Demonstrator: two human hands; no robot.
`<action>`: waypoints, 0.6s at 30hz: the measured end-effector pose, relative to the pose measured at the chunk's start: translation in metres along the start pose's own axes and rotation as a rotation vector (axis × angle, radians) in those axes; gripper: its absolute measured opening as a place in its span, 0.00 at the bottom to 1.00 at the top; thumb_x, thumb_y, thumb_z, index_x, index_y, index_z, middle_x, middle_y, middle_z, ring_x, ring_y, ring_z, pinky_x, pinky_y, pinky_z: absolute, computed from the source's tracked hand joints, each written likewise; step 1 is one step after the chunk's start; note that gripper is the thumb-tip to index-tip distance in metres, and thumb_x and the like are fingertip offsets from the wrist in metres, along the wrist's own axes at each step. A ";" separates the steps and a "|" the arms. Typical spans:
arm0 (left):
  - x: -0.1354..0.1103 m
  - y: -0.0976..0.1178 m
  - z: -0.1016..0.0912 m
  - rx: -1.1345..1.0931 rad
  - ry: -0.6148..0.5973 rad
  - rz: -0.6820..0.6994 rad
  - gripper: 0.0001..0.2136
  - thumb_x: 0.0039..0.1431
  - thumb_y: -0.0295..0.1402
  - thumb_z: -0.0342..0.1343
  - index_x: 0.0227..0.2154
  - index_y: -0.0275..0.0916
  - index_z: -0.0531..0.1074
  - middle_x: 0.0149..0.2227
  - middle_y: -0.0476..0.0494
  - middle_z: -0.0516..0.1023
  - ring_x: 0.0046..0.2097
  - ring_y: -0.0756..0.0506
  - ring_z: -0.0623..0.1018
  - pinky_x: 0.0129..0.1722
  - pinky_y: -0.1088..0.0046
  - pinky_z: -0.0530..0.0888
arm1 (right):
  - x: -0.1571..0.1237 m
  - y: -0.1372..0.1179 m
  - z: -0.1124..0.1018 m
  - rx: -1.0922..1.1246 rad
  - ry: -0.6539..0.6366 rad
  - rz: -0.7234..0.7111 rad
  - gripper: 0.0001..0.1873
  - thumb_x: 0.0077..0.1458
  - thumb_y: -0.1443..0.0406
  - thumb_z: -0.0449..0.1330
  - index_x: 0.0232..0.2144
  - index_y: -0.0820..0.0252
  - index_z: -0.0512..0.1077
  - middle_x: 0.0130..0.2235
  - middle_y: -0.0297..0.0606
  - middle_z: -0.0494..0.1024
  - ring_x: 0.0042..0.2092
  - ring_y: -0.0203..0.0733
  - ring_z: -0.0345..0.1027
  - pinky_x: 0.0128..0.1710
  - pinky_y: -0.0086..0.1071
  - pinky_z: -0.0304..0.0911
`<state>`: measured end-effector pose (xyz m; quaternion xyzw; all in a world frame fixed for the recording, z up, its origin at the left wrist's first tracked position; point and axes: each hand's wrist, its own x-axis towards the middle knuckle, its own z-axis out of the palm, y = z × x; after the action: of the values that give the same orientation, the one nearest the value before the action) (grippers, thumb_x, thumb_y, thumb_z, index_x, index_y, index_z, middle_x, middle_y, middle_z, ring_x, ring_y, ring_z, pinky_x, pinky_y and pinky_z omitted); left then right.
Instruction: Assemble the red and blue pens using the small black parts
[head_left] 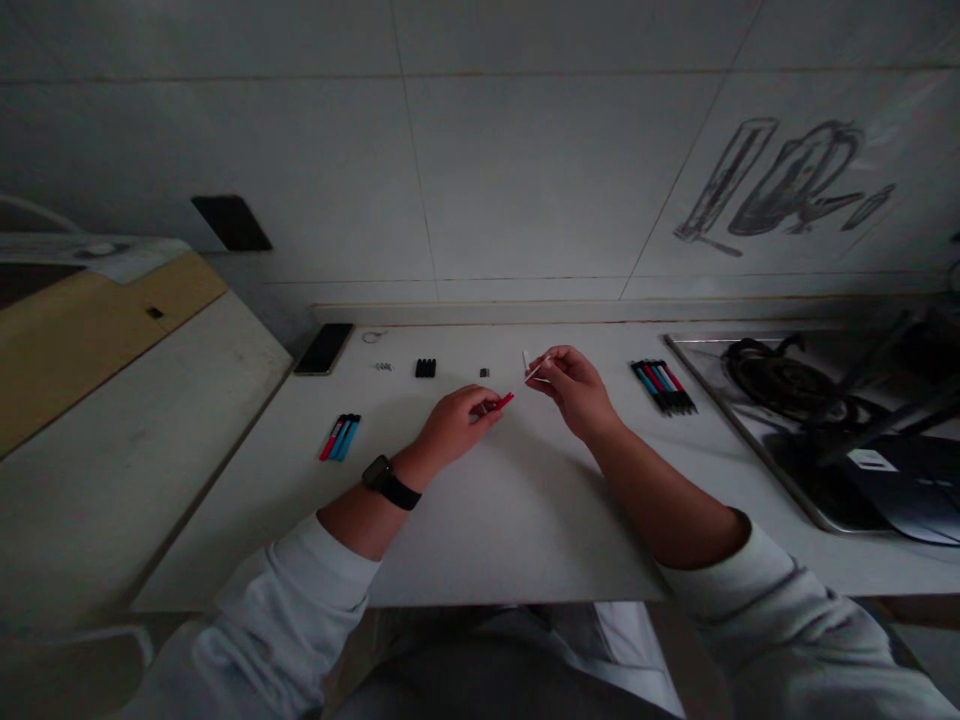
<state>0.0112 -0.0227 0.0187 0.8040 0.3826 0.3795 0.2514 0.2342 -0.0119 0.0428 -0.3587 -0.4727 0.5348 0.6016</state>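
Meanwhile, left hand (454,425) fingers pinch a short red plastic pen barrel (501,402), while right hand (574,388) fingers pinch a thin white refill tube (537,368) above the pale surface (517,500).

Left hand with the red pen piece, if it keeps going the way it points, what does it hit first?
Probably the right hand: the left hand aims its red pen piece right-and-away, straight at it, though depth is unclear.
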 end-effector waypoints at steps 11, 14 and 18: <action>-0.001 0.003 0.002 -0.057 -0.063 -0.007 0.06 0.66 0.30 0.58 0.44 0.40 0.77 0.42 0.44 0.82 0.41 0.47 0.80 0.45 0.70 0.76 | -0.010 0.015 0.007 -0.213 -0.235 0.009 0.15 0.52 0.52 0.70 0.33 0.56 0.75 0.36 0.34 0.78 0.39 0.38 0.70 0.44 0.35 0.67; -0.001 0.005 0.001 -0.051 -0.079 -0.010 0.06 0.67 0.30 0.57 0.44 0.40 0.77 0.42 0.45 0.82 0.42 0.47 0.80 0.45 0.69 0.75 | -0.010 0.014 0.007 -0.226 -0.241 -0.011 0.15 0.53 0.53 0.70 0.33 0.55 0.75 0.35 0.34 0.78 0.38 0.38 0.70 0.44 0.35 0.66; -0.001 0.005 0.000 -0.021 -0.071 0.005 0.06 0.66 0.29 0.58 0.43 0.40 0.77 0.41 0.44 0.82 0.42 0.46 0.80 0.46 0.68 0.76 | -0.012 0.014 0.009 -0.280 -0.267 -0.036 0.13 0.55 0.53 0.68 0.33 0.55 0.75 0.34 0.33 0.77 0.38 0.38 0.70 0.44 0.35 0.67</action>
<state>0.0130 -0.0269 0.0215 0.8151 0.3676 0.3554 0.2724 0.2215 -0.0217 0.0300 -0.3560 -0.6244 0.4958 0.4875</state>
